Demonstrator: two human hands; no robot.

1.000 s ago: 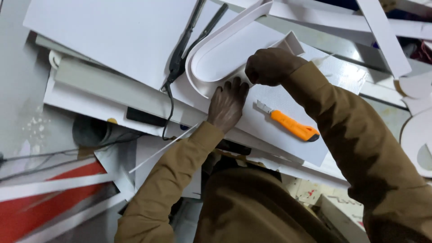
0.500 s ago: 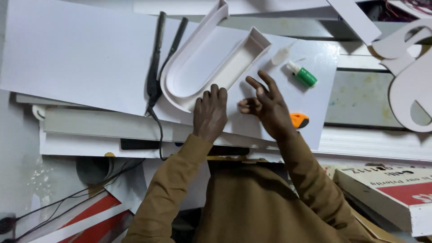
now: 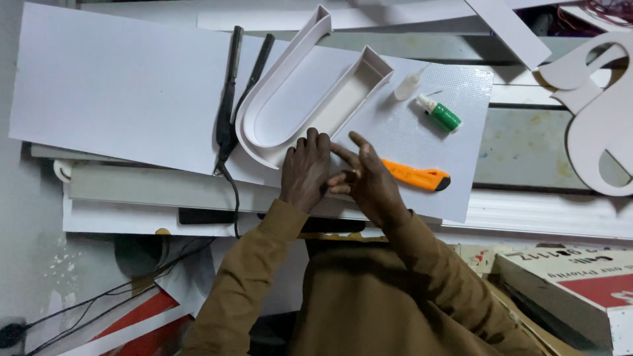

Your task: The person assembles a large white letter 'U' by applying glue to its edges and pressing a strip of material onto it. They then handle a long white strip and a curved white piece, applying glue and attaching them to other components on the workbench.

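Note:
A white U-shaped channel piece (image 3: pixel 300 99) with raised walls lies on a large white sheet (image 3: pixel 125 86). My left hand (image 3: pixel 305 170) rests palm down at the piece's curved near end, fingers touching its rim. My right hand (image 3: pixel 368 179) is beside it with fingers spread, touching the left hand's fingers and holding nothing. An orange utility knife (image 3: pixel 417 176) lies just right of my right hand. Farther back sit a green glue bottle (image 3: pixel 440 115) and a small clear bottle (image 3: pixel 409 86).
A black two-armed tool (image 3: pixel 232 92) with a cord lies left of the U piece. White cut-out shapes (image 3: pixel 597 112) and strips sit at the right. A cardboard box (image 3: pixel 567 290) stands at the lower right; cables and red-white boards (image 3: pixel 125 310) lie lower left.
The view has shifted, bringing the U piece and bottles nearer the centre. My right hand has come off the knife area and moved against my left hand's fingers.

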